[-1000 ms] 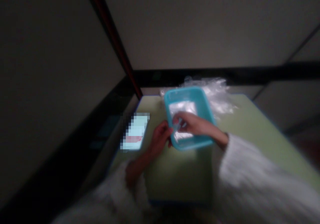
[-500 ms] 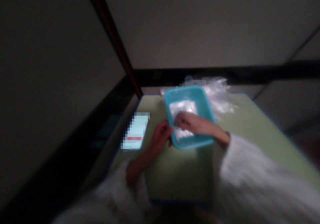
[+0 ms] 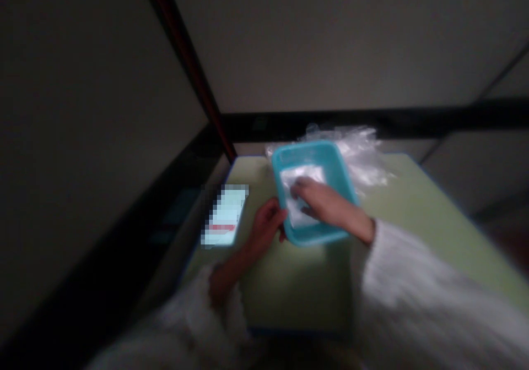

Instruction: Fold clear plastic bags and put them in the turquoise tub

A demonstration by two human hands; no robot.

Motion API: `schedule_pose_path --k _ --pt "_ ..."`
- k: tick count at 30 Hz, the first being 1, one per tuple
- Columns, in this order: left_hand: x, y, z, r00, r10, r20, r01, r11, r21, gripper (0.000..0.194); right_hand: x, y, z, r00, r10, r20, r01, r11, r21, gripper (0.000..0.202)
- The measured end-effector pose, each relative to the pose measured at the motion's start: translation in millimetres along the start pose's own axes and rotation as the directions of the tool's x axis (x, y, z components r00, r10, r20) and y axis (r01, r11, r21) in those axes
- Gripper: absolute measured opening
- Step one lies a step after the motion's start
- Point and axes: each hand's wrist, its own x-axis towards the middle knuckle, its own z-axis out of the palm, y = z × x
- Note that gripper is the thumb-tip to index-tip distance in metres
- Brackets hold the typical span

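A turquoise plastic basket (image 3: 347, 180) is on the table, tilted a little in view. My left hand (image 3: 266, 224) is closed on its near left edge, the thumb at the rim. Inside, shiny clear plastic bags (image 3: 303, 173) lie flat on the bottom. My right hand (image 3: 320, 199) reaches in from the right over these bags, its fingers curved and the thumb apart from them. Nothing is visible between its fingers, though the picture is blurred and the fingertips may touch the plastic.
Crumpled clear plastic (image 3: 366, 158) lies behind and to the right of the basket. A lit phone (image 3: 226, 216) rests at the left edge of the pale green table (image 3: 297, 293). Walls rise close behind and on the left.
My right hand has shifted slightly within the basket, and its thumb and fingers have spread apart. The left hand and the basket have stayed in place.
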Motion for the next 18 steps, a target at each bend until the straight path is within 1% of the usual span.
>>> schedule_pose_path --k 3,6,8,14,18 --pt "0.4 -1.4 -1.2 1.0 0.01 0.005 -0.01 1.0 0.007 0.036 0.2 -1.0 -0.3 0.999 0.033 0.021 -0.031 0.995 -0.094 0.03" --pt "0.3 -1.1 -1.2 1.0 0.009 0.013 -0.009 1.0 0.005 0.036 1.0 -0.4 1.3 0.995 0.07 0.076 -0.055 0.982 -0.179 0.025" --pt "-0.3 0.2 -0.5 1.0 0.003 0.008 -0.003 1.0 0.003 0.036 2.1 0.5 3.2 0.99 0.091 0.108 -0.067 0.976 -0.205 0.024" --pt "-1.7 3.0 1.2 1.0 -0.022 -0.022 0.023 1.0 0.021 0.037 2.4 2.6 6.4 0.983 0.119 0.141 -0.093 0.979 -0.184 0.022" --pt "-0.8 1.4 0.1 1.0 -0.01 -0.02 0.011 0.999 0.032 0.036 -0.3 4.1 5.4 0.978 0.105 0.179 -0.082 0.988 -0.134 0.024"
